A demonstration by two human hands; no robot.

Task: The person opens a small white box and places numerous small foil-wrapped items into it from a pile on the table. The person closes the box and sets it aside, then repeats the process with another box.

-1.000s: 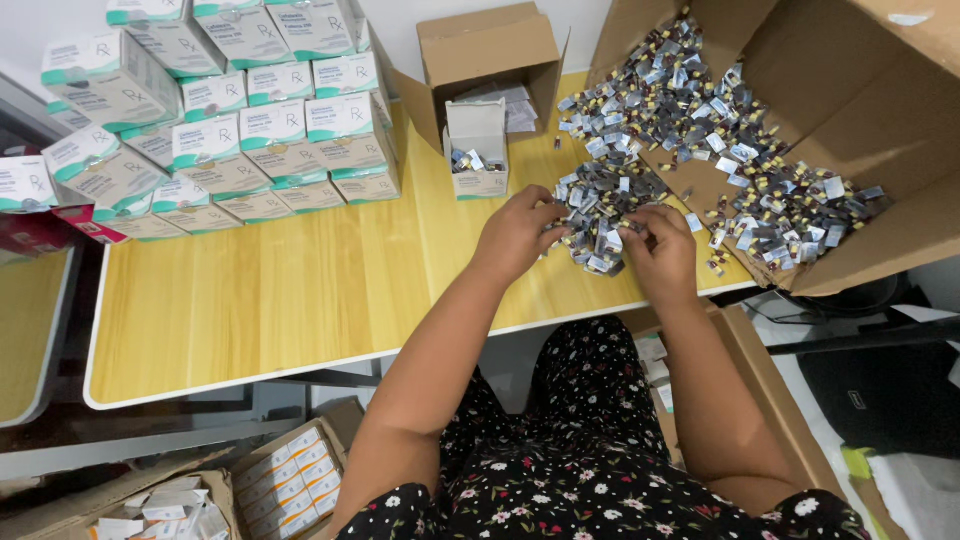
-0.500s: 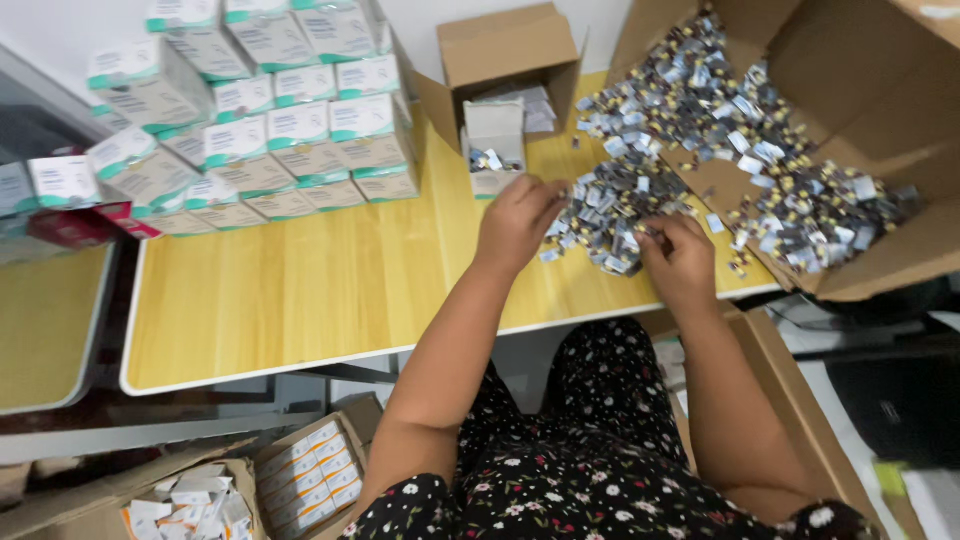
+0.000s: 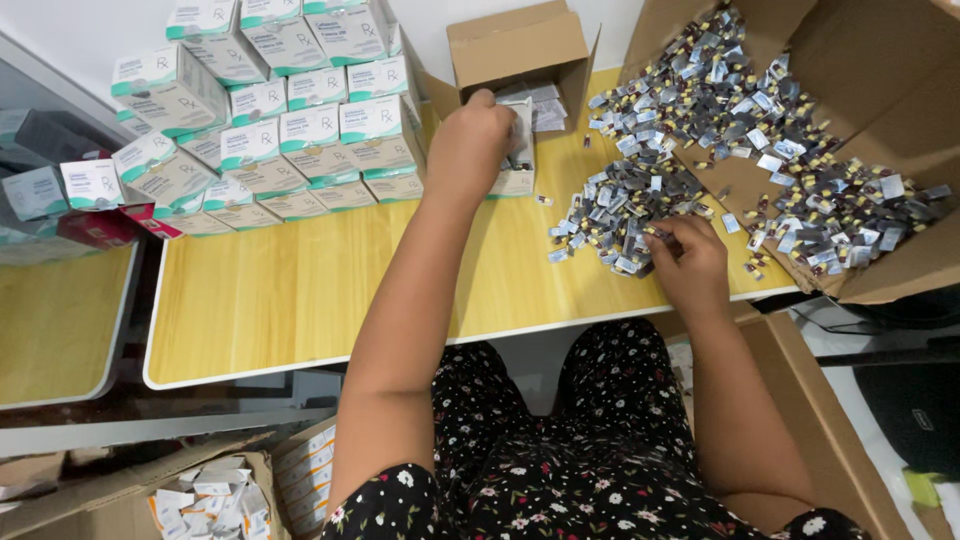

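My left hand [image 3: 470, 140] reaches to a small open white carton [image 3: 517, 150] standing on the wooden table [image 3: 300, 290], fingers curled at its top, seemingly on small blister strips. My right hand [image 3: 690, 255] rests at the near edge of a heap of small silver blister strips [image 3: 620, 215] and pinches a few of them. The heap spills out of a big cardboard box [image 3: 880, 90] lying open on its side at the right.
A stack of white-and-green cartons [image 3: 270, 110] fills the table's back left. An open brown cardboard box [image 3: 520, 45] stands behind the small carton. Another table [image 3: 60, 330] is at left. Boxes of folded leaflets [image 3: 215, 495] sit on the floor.
My left hand has moved from the strip heap up and left to the small white carton. My right hand has stayed at the heap.
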